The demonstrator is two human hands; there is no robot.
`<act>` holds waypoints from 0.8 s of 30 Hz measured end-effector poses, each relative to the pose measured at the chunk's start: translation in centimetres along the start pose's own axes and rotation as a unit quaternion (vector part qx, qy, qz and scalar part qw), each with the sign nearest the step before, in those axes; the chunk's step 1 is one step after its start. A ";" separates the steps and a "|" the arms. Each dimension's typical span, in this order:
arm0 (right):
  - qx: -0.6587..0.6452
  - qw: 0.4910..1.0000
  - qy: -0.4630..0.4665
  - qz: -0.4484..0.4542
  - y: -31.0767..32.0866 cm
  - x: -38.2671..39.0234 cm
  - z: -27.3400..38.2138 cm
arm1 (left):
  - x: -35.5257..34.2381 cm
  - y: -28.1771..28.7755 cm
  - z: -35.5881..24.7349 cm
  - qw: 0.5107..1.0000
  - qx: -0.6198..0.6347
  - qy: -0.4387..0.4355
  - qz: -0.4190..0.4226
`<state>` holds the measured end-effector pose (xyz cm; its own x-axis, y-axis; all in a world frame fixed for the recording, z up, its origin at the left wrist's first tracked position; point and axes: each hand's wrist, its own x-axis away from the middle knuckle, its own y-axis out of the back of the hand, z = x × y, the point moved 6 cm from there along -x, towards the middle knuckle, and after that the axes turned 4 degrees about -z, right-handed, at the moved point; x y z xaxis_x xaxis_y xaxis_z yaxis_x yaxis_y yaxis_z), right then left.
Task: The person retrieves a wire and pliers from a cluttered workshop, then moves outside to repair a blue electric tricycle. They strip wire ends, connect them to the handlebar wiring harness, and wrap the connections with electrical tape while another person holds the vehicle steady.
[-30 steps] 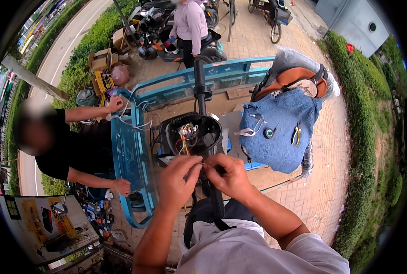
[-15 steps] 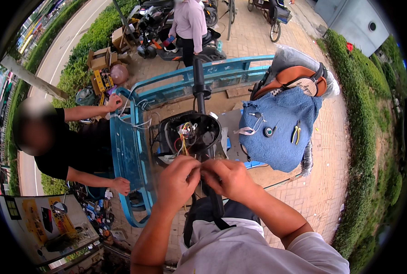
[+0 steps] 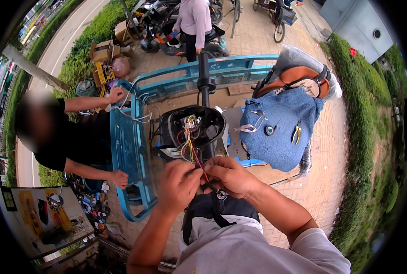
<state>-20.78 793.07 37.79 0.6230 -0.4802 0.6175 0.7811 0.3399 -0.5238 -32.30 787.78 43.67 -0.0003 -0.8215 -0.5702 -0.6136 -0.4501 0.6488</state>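
A thin red wire (image 3: 199, 162) runs down from a bundle of coloured wires (image 3: 189, 132) to my fingers. My left hand (image 3: 179, 185) is closed in a pinch at the wire's left side. With thumb and forefinger pressed together, my right hand (image 3: 231, 176) grips the same wire just beside it. The wire's lower end is hidden among the fingers. Just beyond my hands sits an open black handlebar housing (image 3: 169, 128) with the wires and connectors inside. Its handlebar, with a black grip (image 3: 204, 68), extends away from me.
A blue metal cart frame (image 3: 121, 155) surrounds the handlebar. On the right, a blue towel (image 3: 281, 150) carries yellow-handled pliers (image 3: 296, 132), a roll of tape (image 3: 269, 130) and a key (image 3: 257, 113). A person in black (image 3: 80, 137) sits at left, one hand on the frame.
My hands have parted slightly, and the red wire now shows between them. More of the coloured wires hang out of the housing. The view has shifted a little.
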 end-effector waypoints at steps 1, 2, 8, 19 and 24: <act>-0.036 0.999 -0.014 -0.010 -0.3 0.1 -0.2 | 0.5 0.0 0.0 1.000 -0.012 -0.002 0.004; -0.072 0.997 -0.028 -0.019 -0.5 0.2 -0.5 | 0.7 0.1 -0.1 1.000 -0.022 0.011 0.003; -0.104 0.990 0.068 -0.061 -0.2 -0.3 -2.0 | 1.8 -0.5 -0.9 0.967 0.092 0.228 -0.062; 0.382 0.806 0.439 -0.106 -0.5 2.0 2.9 | 5.0 -4.6 2.4 0.693 0.476 0.531 -0.105; 0.437 0.756 0.480 -0.092 -1.2 2.8 3.5 | 4.4 -4.2 2.3 0.710 0.448 0.536 -0.087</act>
<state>-19.82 794.12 42.20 0.5109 -0.8070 -0.2961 0.8414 0.3989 0.3646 -31.50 786.90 37.27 0.4435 -0.7912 0.4212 -0.7873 -0.5684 -0.2388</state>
